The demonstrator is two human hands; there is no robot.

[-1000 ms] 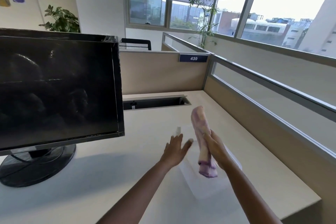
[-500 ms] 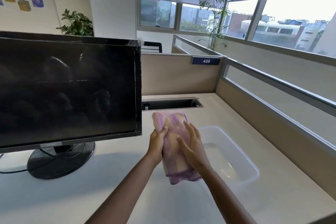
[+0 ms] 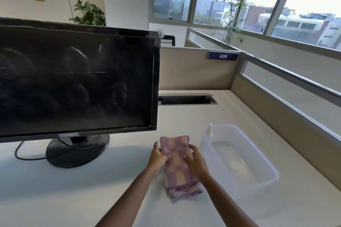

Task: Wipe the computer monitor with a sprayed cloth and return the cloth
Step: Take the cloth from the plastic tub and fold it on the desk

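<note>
A folded purple and cream cloth [image 3: 177,169] hangs between both hands above the white desk. My left hand [image 3: 156,156] grips its left edge, and my right hand [image 3: 195,160] grips its right edge. The black computer monitor [image 3: 73,83] stands on a round base [image 3: 77,151] at the left, its dark screen smeared and facing me. A small clear spray bottle [image 3: 207,138] with a white top stands just right of the cloth, against the container.
A clear plastic container [image 3: 258,156] sits on the desk [image 3: 55,190] right of my hands. A cable slot [image 3: 186,99] is cut into the desk behind. Beige cubicle partitions [image 3: 195,70] close the back and right. A black cable [image 3: 24,155] trails left of the monitor base.
My left hand joined the right on the cloth, which was held upright by the right hand alone. Both hands now hold it lower, spread flat, closer to the desk.
</note>
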